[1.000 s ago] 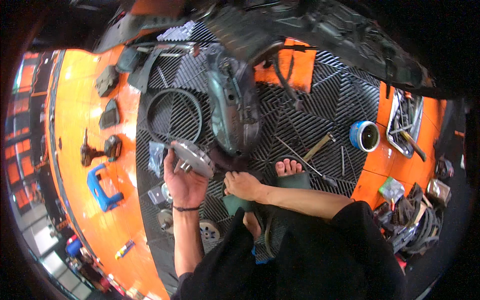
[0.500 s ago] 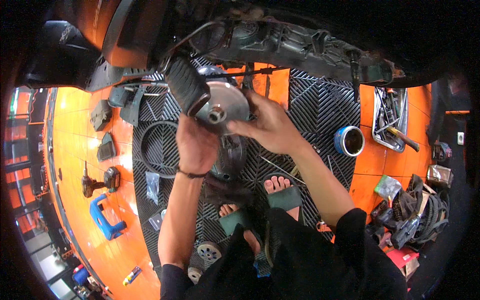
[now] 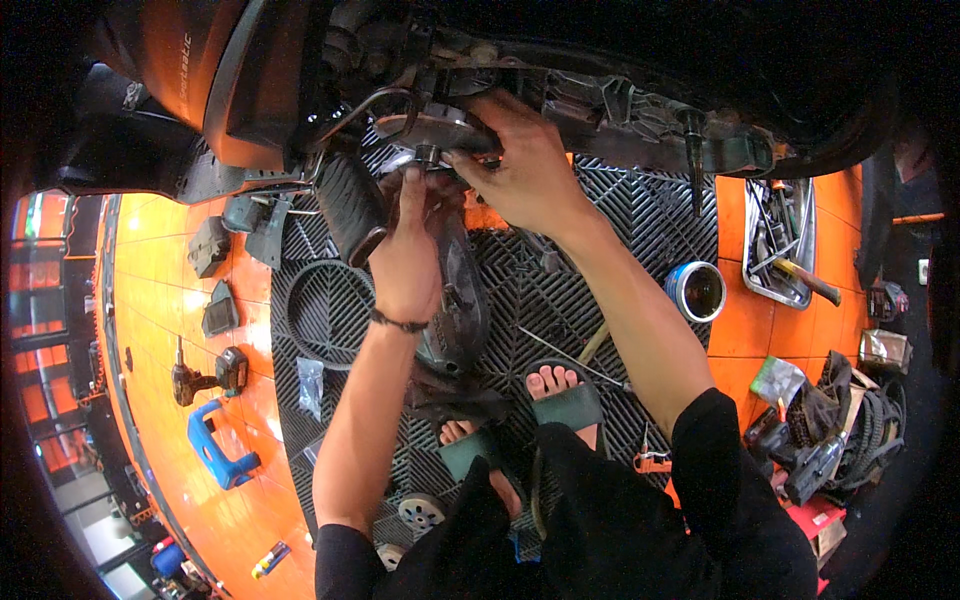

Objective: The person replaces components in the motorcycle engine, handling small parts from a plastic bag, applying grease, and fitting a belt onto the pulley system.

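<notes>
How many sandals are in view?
2: one sandal on the left foot, the other sandal on the right foot, both on the black mat. Any others would be hidden.

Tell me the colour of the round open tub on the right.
Blue outside with a whitish rim; the tub shows best in the head view.

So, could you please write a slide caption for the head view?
Right hand on the edge of a metal disc, left hand by its hub, over a black mat.
</notes>
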The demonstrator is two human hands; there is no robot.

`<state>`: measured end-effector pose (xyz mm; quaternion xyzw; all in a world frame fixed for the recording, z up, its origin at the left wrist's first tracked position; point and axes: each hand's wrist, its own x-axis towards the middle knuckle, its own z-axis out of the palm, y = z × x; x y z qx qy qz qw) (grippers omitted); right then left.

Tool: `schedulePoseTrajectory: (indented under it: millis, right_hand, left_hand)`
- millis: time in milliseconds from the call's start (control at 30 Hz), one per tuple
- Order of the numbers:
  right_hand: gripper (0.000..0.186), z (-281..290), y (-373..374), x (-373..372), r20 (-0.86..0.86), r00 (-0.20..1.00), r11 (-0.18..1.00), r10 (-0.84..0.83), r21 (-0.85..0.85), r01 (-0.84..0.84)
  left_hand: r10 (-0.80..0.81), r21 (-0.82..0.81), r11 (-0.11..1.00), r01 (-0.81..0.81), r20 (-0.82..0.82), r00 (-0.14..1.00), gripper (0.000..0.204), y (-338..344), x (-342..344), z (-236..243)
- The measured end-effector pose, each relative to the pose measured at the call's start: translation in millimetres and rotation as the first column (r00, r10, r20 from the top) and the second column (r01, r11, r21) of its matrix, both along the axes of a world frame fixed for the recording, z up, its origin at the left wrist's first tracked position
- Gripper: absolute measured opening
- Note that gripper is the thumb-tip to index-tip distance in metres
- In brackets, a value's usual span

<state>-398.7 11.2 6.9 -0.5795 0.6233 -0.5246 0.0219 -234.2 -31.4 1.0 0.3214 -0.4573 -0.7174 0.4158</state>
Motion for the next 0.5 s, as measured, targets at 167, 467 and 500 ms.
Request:
schedulePoseTrajectory:
  millis: [167,467,500]
  right_hand:
    - [0.046,-6,-8,-7,0.030,0.999,0.999,-0.045,-0.026,0.046]
    - [0.042,-9,3,13,0.202,0.905,0.918,-0.376,-0.053,0.393]
    - [0.042,-14,16,22,0.234,0.894,0.916,-0.382,-0.036,0.400]
  left_hand:
    - [-0.004,-0.035,0.999,0.006,0.056,0.998,0.029,-6,-16,19]
    - [0.091,-0.047,0.995,-0.087,0.077,0.993,0.026,-23,-49,29]
    - [0.106,-0.065,0.993,-0.100,0.096,0.990,0.027,-25,-49,28]
